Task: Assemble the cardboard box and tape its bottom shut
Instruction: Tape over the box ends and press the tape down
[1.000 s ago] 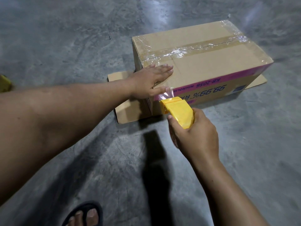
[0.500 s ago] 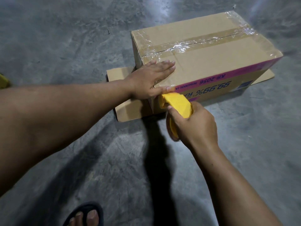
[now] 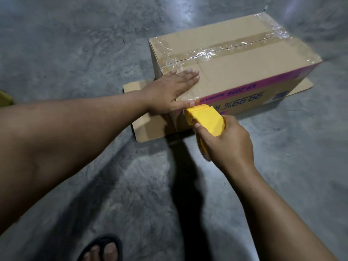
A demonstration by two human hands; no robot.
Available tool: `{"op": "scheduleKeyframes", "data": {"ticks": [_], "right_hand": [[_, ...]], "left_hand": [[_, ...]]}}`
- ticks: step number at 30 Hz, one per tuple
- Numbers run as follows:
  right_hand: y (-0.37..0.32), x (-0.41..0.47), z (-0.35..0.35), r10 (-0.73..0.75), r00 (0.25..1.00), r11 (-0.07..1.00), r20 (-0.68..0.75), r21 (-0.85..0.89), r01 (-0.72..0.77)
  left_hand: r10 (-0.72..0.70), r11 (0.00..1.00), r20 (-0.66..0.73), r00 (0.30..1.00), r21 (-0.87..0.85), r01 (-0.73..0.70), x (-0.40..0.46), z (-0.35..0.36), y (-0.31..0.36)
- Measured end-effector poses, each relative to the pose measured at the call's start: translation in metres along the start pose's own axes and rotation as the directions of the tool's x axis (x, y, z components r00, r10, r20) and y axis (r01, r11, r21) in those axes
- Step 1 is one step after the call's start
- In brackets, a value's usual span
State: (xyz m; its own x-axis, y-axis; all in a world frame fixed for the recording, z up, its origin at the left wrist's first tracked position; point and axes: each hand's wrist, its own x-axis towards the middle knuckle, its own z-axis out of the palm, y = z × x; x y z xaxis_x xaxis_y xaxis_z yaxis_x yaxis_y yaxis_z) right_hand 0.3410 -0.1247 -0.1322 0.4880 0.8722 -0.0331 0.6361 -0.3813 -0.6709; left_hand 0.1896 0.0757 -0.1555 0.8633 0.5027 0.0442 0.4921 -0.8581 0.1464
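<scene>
A brown cardboard box (image 3: 244,68) stands upside down on the concrete floor, pink band and inverted print on its near side. Clear tape (image 3: 212,53) runs along the centre seam of its upturned bottom, and more tape crosses the near left end. My left hand (image 3: 171,91) lies flat on that near left corner, fingers spread, thumb along the edge. My right hand (image 3: 226,144) grips a yellow tape dispenser (image 3: 205,119) whose nose touches the box's near side just below my left thumb.
The box's open flaps (image 3: 148,129) stick out flat on the floor at left and at far right. My foot in a dark sandal (image 3: 101,249) is at the bottom edge. A yellow object (image 3: 4,98) peeks in at the left edge.
The dispenser has moved up from below the corner until its nose meets the box side under my left thumb. My left hand has stayed pressed on the corner.
</scene>
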Motion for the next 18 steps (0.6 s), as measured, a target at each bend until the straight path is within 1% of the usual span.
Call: {"op": "scheduleKeyframes", "data": {"ticks": [5,9,11,14,16,18], "right_hand": [[0.008,0.0,-0.018,-0.01,1.0,1.0,-0.011,0.018,0.01],[0.001,-0.005,-0.026,-0.063,0.998,0.996,-0.007,0.057,0.064],[-0.008,-0.005,-0.029,-0.095,0.995,0.993,-0.002,0.072,0.095],[-0.022,0.001,-0.035,-0.129,0.991,0.985,0.031,0.115,0.125],[-0.029,0.008,-0.04,-0.152,0.987,0.981,0.046,0.133,0.145],[-0.036,0.016,-0.046,-0.192,0.979,0.978,0.065,0.1,0.185]], "left_hand": [[-0.028,0.999,0.047,0.999,0.03,0.027,-0.012,-0.01,-0.007],[-0.048,0.998,0.084,0.995,0.052,0.043,-0.025,-0.018,-0.011],[-0.092,0.995,0.097,0.991,0.054,0.087,-0.03,-0.021,-0.009],[-0.181,0.982,0.079,0.98,0.062,0.176,-0.037,-0.022,-0.002],[-0.275,0.961,0.037,0.961,0.042,0.273,-0.038,-0.021,0.009],[-0.336,0.941,-0.028,0.942,0.028,0.336,-0.029,-0.023,0.026]]}}
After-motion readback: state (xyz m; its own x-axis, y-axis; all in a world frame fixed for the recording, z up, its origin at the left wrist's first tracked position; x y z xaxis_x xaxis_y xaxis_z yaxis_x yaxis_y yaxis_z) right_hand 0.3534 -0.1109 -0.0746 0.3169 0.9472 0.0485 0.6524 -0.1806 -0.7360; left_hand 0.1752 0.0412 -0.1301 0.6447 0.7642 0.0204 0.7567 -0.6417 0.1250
